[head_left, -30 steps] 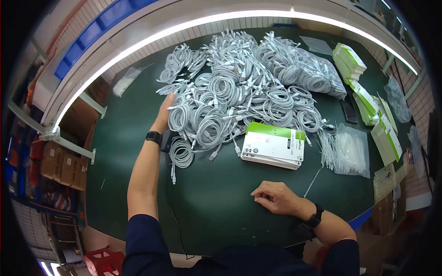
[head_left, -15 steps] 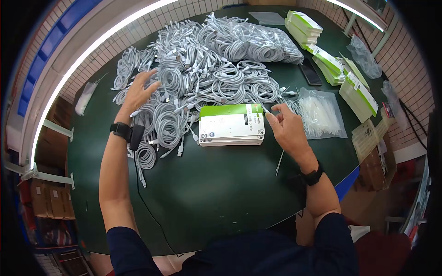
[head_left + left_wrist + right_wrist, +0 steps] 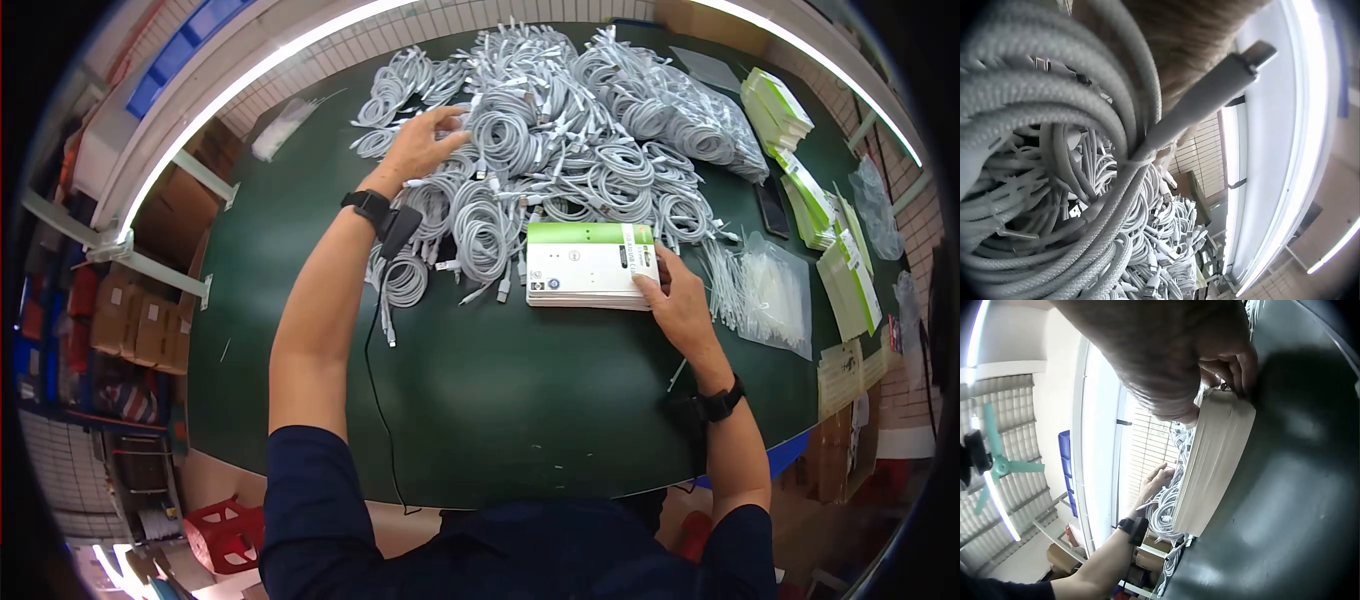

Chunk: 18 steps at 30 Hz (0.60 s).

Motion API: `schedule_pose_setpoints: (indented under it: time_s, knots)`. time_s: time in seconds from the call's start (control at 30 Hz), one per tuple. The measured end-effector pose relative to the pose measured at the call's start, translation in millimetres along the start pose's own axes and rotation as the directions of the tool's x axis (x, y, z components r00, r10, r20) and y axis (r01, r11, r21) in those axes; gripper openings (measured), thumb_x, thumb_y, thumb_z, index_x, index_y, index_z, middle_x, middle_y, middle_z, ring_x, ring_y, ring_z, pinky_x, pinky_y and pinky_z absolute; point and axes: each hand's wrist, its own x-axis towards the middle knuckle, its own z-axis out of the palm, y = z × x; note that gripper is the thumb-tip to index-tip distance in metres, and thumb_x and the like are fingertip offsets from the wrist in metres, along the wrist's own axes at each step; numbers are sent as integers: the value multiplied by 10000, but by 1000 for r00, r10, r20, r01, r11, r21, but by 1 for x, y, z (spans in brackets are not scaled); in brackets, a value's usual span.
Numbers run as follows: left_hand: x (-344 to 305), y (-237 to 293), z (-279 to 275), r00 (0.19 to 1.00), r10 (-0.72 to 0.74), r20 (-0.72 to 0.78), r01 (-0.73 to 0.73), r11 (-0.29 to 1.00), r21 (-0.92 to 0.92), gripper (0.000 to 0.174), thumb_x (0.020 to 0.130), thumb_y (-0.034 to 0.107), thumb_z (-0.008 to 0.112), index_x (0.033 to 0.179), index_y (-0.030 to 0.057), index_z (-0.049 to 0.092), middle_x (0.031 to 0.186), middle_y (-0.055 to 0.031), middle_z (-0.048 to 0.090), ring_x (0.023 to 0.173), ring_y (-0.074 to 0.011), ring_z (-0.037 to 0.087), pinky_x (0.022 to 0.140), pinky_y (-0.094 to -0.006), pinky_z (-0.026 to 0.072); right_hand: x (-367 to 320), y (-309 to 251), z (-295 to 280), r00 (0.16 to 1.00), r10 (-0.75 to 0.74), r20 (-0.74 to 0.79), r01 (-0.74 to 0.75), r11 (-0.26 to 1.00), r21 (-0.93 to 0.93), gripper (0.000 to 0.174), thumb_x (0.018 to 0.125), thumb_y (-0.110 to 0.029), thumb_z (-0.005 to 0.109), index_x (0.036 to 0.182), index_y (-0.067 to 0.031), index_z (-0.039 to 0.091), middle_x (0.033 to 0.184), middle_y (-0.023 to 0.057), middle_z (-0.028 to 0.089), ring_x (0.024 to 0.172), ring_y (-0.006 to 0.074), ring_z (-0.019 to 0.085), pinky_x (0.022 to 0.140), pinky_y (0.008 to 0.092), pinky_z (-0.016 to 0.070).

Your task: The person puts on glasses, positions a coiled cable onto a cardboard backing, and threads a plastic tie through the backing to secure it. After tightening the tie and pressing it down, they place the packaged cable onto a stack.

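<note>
My left hand is over the left part of a heap of coiled grey-white USB cables, fingers spread and lightly bent at the coils. Close up in the left wrist view, a braided coil and a cable plug lie before that hand. My right hand grips the right end of a stack of white and green packaging cards, thumb on the near side. From the right wrist view, the stack shows its even edges, with fingers around one end.
Right of the stack lies a clear bag of white cable ties, with loose ties beside it. Farther right are more green-white cards and a dark phone. Bagged cables lie at the back right. A black cord trails from the left wrist.
My right hand has moved from the front of the table to the card stack and gripped it; the cards now sit squarer. The left hand has moved rightward over the cables. The head view has shifted.
</note>
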Motion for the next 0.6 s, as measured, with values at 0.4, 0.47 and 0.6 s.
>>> schedule_pose_setpoints:
  time_s: [0.4,0.47,0.6]
  knots:
    - [-98,12,-53,938,-121,-326,94,991,-97,324,965,210,735,1225,17,719,1066,-108,764,993,-174,713,913,-318,552,9,12,0,999,-20,31,19,999,47,527,981,-142,703,1453,27,542,1159,214,739,1032,237,740,890,347,574]
    - [-139,23,-56,872,-254,-420,251,966,-63,244,933,217,764,1044,3,728,854,-70,716,787,-138,653,749,-312,535,8,12,-2,999,-1,34,-2,997,76,513,997,-162,683,1453,25,541,1133,205,745,996,238,737,878,342,569]
    - [-212,43,-32,853,-417,-315,468,877,107,408,858,348,834,946,-12,665,792,-143,678,720,-279,648,692,-397,525,12,21,-12,999,41,-10,-40,995,87,446,1015,-222,647,1393,5,580,869,179,719,771,235,687,726,368,533]
